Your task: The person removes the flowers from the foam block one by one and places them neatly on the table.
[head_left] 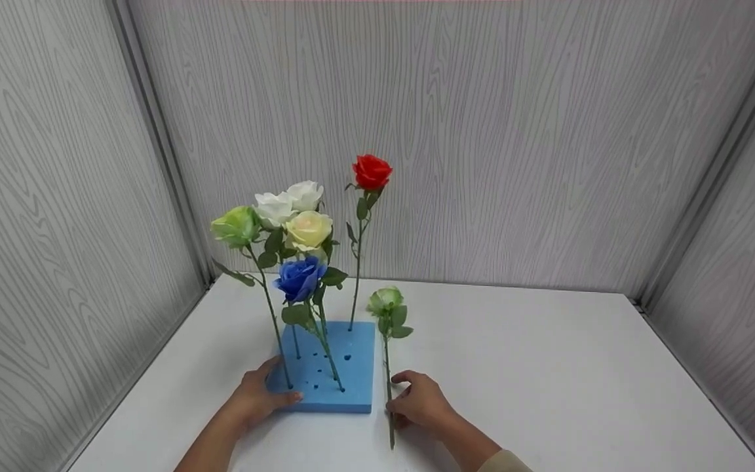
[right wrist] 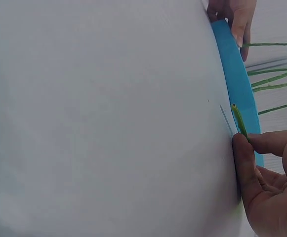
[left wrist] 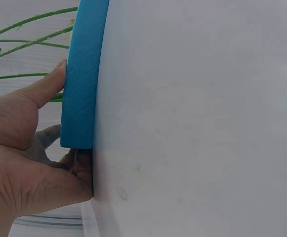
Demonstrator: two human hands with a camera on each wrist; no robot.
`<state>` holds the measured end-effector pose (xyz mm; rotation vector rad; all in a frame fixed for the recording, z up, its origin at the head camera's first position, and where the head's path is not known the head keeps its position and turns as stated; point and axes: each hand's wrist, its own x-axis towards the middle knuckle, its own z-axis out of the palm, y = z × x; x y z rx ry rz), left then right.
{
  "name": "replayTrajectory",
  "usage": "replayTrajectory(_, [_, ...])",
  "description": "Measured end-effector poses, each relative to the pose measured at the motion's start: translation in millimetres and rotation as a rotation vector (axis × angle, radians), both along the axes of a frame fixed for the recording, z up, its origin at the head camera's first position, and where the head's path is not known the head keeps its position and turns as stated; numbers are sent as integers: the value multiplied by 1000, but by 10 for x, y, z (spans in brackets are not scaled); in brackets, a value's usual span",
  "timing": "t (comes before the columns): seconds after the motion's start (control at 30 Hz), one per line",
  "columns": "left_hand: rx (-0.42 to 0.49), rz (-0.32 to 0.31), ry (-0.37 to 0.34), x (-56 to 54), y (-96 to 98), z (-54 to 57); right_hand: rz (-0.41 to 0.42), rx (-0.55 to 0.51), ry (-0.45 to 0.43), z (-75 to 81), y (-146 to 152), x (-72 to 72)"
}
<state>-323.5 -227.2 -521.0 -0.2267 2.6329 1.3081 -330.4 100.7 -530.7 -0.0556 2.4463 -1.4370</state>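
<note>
A blue foam block (head_left: 360, 377) with several holes lies on the table. My left hand (head_left: 254, 396) holds its front left corner, the thumb over the top face and the fingers along the side. In the left wrist view the block's front side (left wrist: 84, 74) stands beside the thumb. To the right of the block, my right hand (head_left: 422, 401) pinches the stem of a pale green rose (head_left: 386, 299) low down. The bloom points away from me. In the right wrist view, the cut end of the stem (right wrist: 239, 118) sticks out past thumb and forefinger.
Upright in the block stand a blue rose (head_left: 299, 278), a cream rose (head_left: 309, 229), two white roses (head_left: 274, 208), a green rose (head_left: 236, 226) and, at the back, a red rose (head_left: 372, 172). Grey wood-grain panels (head_left: 482, 131) enclose the white table (head_left: 535, 367).
</note>
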Motion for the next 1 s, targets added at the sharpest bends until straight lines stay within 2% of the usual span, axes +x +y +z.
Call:
replayTrajectory(0.23, [-9,-12,7,8,-12,-28,-8,20,28,-36,-13,12])
replayTrajectory(0.5, [-25,3,11,-4,2,-30,24,-3,74,-36,20,22])
replayTrajectory(0.63, [-15,18,10,-17,26,-22,22,-25,70,-34,47,24])
replayTrajectory(0.8, [-12,8,7,-11,31,-3,15,-51,54,-32,61,33])
replayTrajectory(1.0, [-4,6,4,4,5,-17,12,-29,42,17,23,48])
